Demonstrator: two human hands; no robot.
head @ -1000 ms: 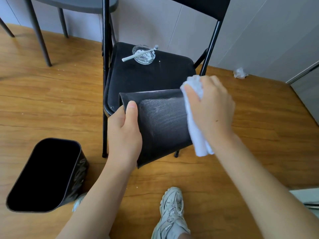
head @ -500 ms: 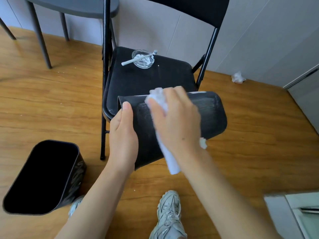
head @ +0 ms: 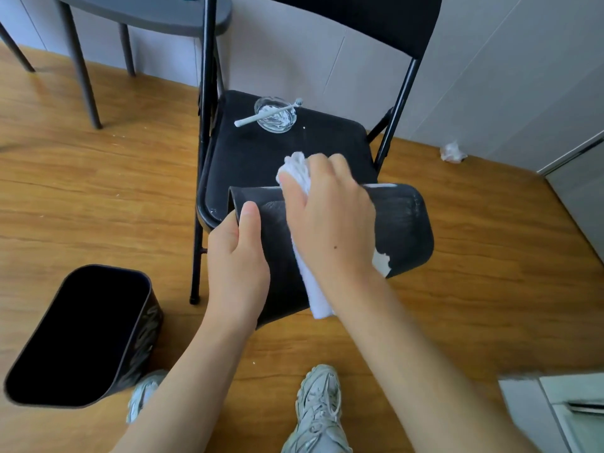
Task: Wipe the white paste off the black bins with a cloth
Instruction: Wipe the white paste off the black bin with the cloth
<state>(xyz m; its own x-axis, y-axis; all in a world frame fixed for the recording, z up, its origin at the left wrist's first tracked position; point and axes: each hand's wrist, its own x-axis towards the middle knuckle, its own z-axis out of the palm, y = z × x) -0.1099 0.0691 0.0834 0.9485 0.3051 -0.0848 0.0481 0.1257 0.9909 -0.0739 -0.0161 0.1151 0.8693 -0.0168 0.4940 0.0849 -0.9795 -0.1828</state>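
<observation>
The left hand (head: 237,256) clamps the black bin (head: 402,223) by its rim; the right hand (head: 327,220) presses a white cloth (head: 313,295) flat on the wall beside it. Best sweep firmly toward the paste patch (head: 380,263) near the right wrist

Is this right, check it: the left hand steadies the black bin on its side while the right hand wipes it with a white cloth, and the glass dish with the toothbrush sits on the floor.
Not quite. The head view shows the glass dish with the toothbrush on the black chair seat, not the floor. The left hand, black bin, right hand and white cloth are as stated.
</observation>
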